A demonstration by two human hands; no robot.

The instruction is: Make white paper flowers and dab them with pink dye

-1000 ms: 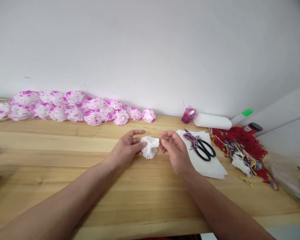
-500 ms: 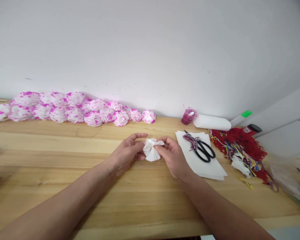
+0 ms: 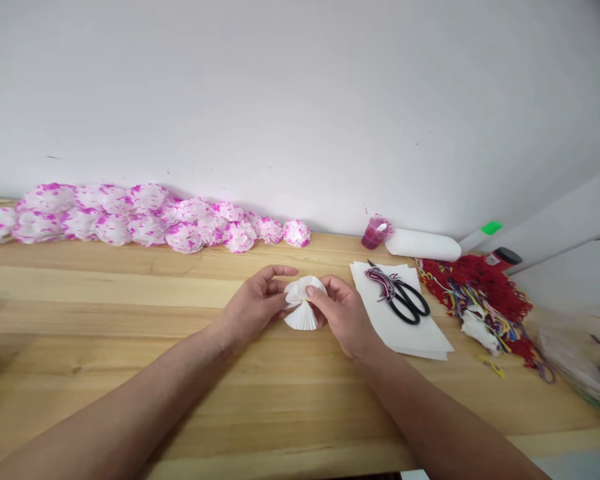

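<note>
Between my hands is a white pleated paper flower (image 3: 301,316), bound at its middle with a bit of yellow yarn. Its lower half is a neat folded fan; the upper half is spread and ruffled. My right hand (image 3: 344,313) pinches the ruffled part, thumb on top and fingers behind. From the other side my left hand (image 3: 255,300) grips the flower's left edge between thumb and fingers; its fingertips are partly hidden behind the paper, and its index finger sticks out above.
Pink-spotted paper flowers (image 3: 185,223) line the wall. On the right, black-handled scissors (image 3: 409,300) and yarn bits lie on white paper sheets (image 3: 425,341). Beyond are a cup of pink liquid (image 3: 373,235), a white roll (image 3: 423,245) and a red yarn heap (image 3: 495,287).
The upper paper layers are spread wider and rounder, and the pleated fan hangs slightly lower. My right thumb has moved up onto the ruffled part. Both hands stay in nearly the same place.
</note>
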